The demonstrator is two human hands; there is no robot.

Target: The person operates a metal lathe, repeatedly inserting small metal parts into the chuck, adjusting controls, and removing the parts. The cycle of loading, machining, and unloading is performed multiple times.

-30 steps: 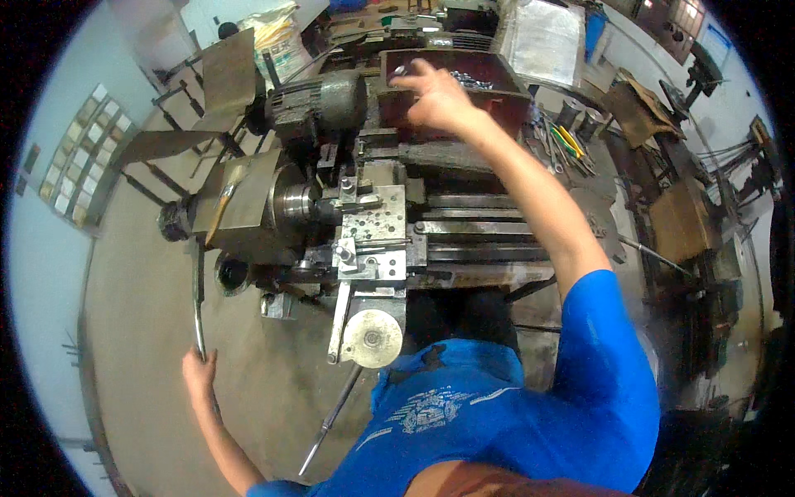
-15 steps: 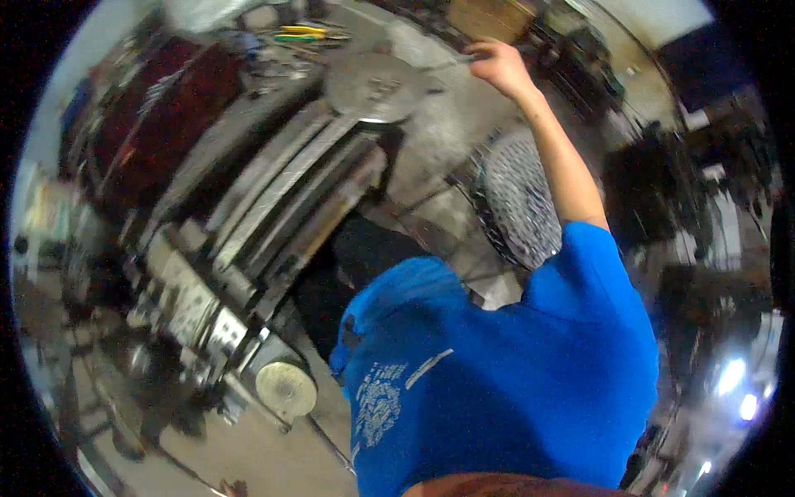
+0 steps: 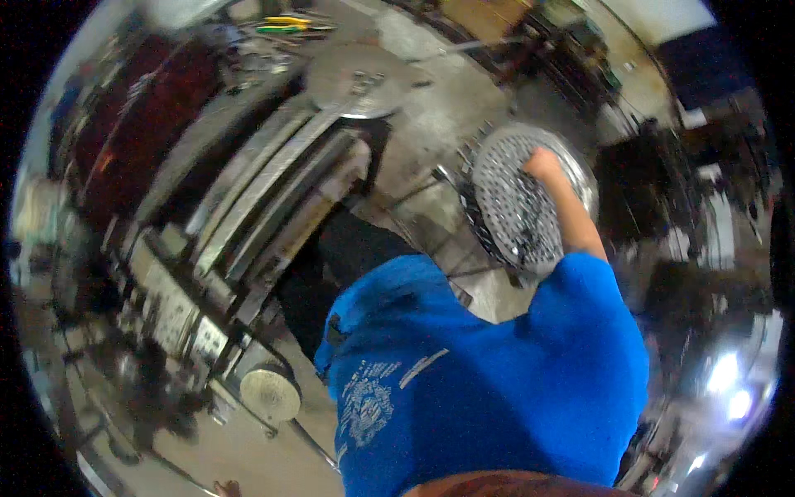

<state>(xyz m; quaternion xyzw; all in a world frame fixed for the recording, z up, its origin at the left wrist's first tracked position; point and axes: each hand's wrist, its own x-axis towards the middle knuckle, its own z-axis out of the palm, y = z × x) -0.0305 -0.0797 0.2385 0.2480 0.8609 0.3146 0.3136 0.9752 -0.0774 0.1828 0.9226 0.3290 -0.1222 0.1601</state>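
Note:
My right hand (image 3: 542,162) is over a large round metal tray (image 3: 584,184) on my right, its fingers curled in among the tray's contents. Whatever they may hold is hidden. Regular rows of small dots cover much of the tray, and a pile of small shiny dark pieces (image 3: 530,236) lies toward its near side. My left hand does not show. Ahead and to the left is a round metal plate (image 3: 348,83) with a few small pieces near its middle. A thin rod (image 3: 468,48) sticks out to the right beyond it.
Long metal rails of a machine (image 3: 273,199) run along my left, below the round plate. A pale round disc (image 3: 270,394) sits at the machine's near end. Yellow- and green-handled tools (image 3: 291,25) lie at the far left. Dark equipment (image 3: 638,182) stands beyond the tray.
My right hand has come back from beside the thin rod at the far side and down onto the round tray. The view has shifted slightly.

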